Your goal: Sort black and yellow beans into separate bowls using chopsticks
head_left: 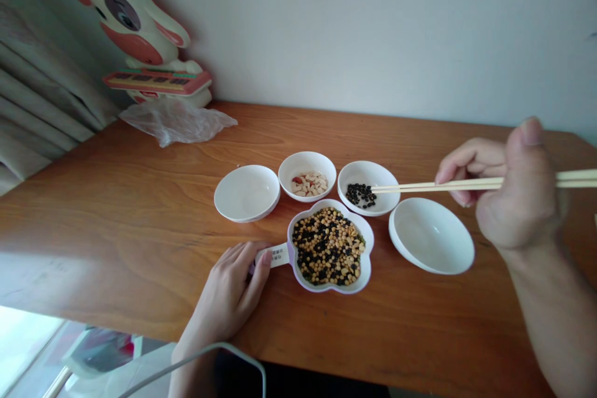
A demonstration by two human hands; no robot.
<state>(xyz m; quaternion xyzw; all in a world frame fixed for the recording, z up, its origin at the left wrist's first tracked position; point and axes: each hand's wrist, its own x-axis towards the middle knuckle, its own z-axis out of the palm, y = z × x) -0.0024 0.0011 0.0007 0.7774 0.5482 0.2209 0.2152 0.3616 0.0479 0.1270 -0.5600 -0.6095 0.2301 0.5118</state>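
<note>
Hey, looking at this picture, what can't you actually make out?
All in the head view:
Rear ends of the chopsticks: cut off by the right edge.
Whether their tips hold any of the black beans: too small to tell.
Part of the dish handle: covered by the left hand.
Lettering on it: too small and blurred.
Both ends of the cable: cut off by the bottom edge.

Chopsticks [420, 187] run clean out of view at right! The left hand [228, 292] partly hides the handle [267, 258] of the scoop [333, 290], its lettering [278, 254] too small to read.
</note>
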